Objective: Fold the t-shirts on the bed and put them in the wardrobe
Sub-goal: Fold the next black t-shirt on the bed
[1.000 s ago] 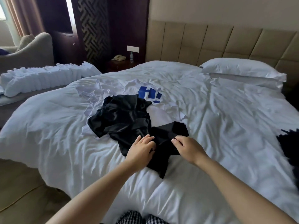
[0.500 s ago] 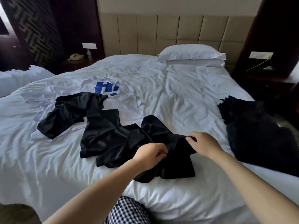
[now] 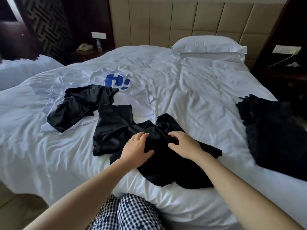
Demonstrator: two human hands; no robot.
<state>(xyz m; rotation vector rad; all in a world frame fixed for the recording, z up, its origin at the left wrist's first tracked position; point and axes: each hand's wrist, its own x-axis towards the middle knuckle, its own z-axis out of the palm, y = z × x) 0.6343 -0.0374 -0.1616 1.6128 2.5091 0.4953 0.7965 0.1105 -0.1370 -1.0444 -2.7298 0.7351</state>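
1. The black t-shirt (image 3: 116,130) lies rumpled on the bed (image 3: 199,90), directly under both hands. Its long axis runs roughly from 10 o'clock to 4 o'clock.
2. The left hand (image 3: 136,148) rests on the cloth with its fingers spread flat. It is nearer the bunched part at 10 o'clock.
3. The right hand (image 3: 184,145) presses beside it with its fingers lightly bent and no fold visibly pinched. It is nearer the edge at 3 o'clock.
4. Judged from this, the shirt needs spreading outward from the middle before folding.
5. A second black t-shirt (image 3: 78,107) and a white t-shirt with a blue print (image 3: 116,80) lie at 11 o'clock, and a dark pile (image 3: 274,133) at 3 o'clock.
6. A pillow (image 3: 207,44) and padded headboard (image 3: 182,20) stand at 12 o'clock. No wardrobe is in view.
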